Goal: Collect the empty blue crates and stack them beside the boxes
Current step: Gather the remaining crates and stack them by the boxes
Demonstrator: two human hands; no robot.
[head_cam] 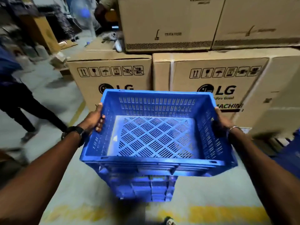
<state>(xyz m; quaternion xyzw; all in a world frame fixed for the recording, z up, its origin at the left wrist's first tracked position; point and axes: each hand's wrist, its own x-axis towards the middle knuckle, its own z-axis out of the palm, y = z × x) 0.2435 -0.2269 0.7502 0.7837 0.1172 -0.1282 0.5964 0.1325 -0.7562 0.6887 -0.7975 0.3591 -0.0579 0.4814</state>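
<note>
I hold an empty blue crate (154,135) with slotted walls and floor in front of me, over the floor. My left hand (95,117) grips its left rim, fingers curled inside. On the opposite rim my right hand (221,122) is closed the same way. Under it stands a stack of blue crates (146,187), partly hidden by the held one. Large brown LG boxes (112,78) rise just behind the crate, with a second one (215,75) at the right.
More cardboard boxes (168,21) are piled on top at the back. A person's legs (19,108) cross the floor at the left. A yellow floor line (225,214) runs near my feet. Blue crates (289,158) show at the right edge. A fan (84,15) stands at the back left.
</note>
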